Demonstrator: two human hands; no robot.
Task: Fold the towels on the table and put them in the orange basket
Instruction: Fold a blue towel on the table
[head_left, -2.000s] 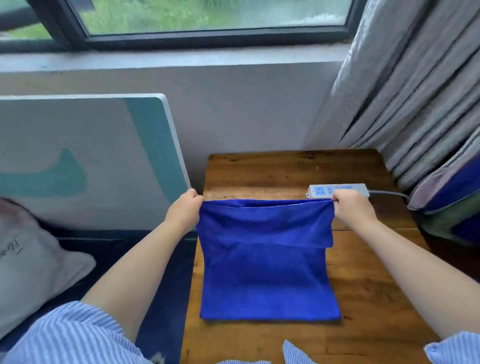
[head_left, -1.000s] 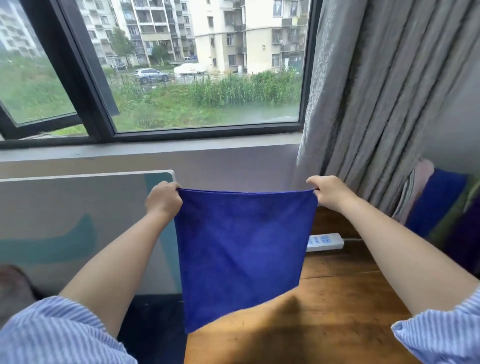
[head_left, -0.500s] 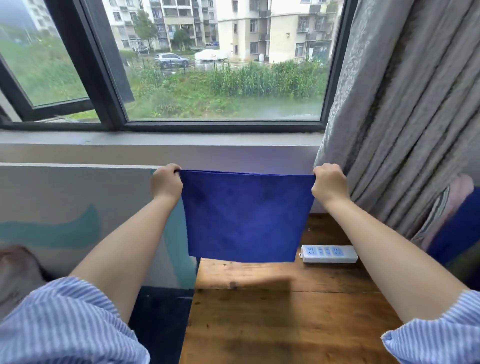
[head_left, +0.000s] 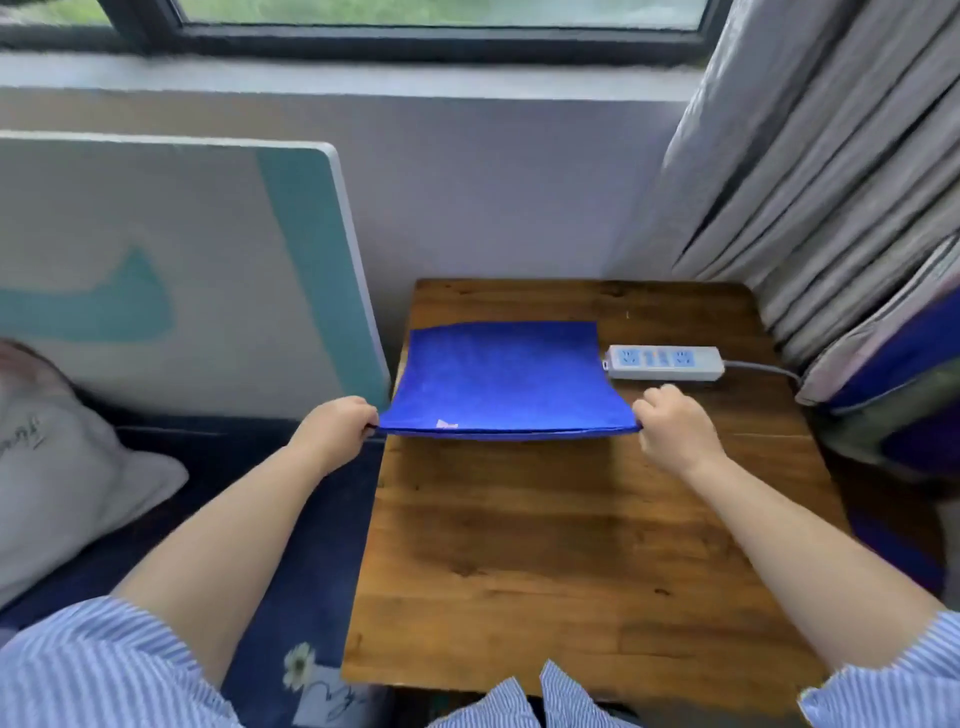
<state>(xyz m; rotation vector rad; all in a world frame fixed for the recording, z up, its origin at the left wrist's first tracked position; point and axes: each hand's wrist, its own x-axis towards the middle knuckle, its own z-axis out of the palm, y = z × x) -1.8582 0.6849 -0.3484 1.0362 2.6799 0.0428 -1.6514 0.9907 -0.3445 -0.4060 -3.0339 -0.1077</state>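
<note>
Between the left hand (head_left: 336, 425) and right hand (head_left: 673, 427), each pinching a near corner, the towel (head_left: 501, 375) stretches left-to-right, sloping down to the table (head_left: 561, 530) at its far edge.

Soft, even daylight comes from the window (head_left: 415, 21) along the top edge; the scene is moderately bright, with no hard glare. The wooden table (head_left: 571, 545) shows a dull sheen near its middle and a faint, diffuse shadow under the lifted blue towel (head_left: 498, 379). The whole frame is slightly soft. Wide-angle distortion bends the curtain (head_left: 831, 156) and the striped sleeves (head_left: 93, 670) at the edges, where detail smears.
</note>
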